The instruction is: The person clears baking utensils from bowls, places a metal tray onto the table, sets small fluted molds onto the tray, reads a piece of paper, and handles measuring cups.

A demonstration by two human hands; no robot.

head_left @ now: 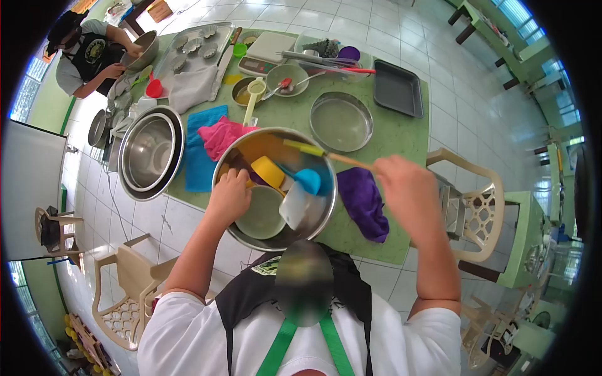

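**We held the spatula [326, 153] over the large bowl [334, 194]**

The spatula, with its yellow-green head and wooden handle, was above the upper right part of the large bowl, its handle slanting out past the rim. Our right hand [404, 182] was closed around the handle. Our left hand [231, 191] was at the left side of the large bowl, its fingers bent over the inside; we could not tell how firmly they gripped, or what.

In the large bowl we had a yellow cup [268, 171], a blue cup [308, 181], a white scraper [293, 207] and a round bowl [259, 214].

To the right, a purple cloth [362, 203] lay on the green counter [395, 135]; to the left were a pink cloth [222, 136], a blue cloth [199, 175] and nested metal bowls [149, 150]. Beyond the large bowl we saw a round pan [342, 121], a dark tray [399, 89], a scale [266, 53] and a small bowl [288, 80] with a red-tipped utensil [285, 83].

Farther off, small molds [192, 49] sat on a metal tray [168, 62]. At the far left, another person [91, 56] had both hands at a metal mixing bowl [145, 50].
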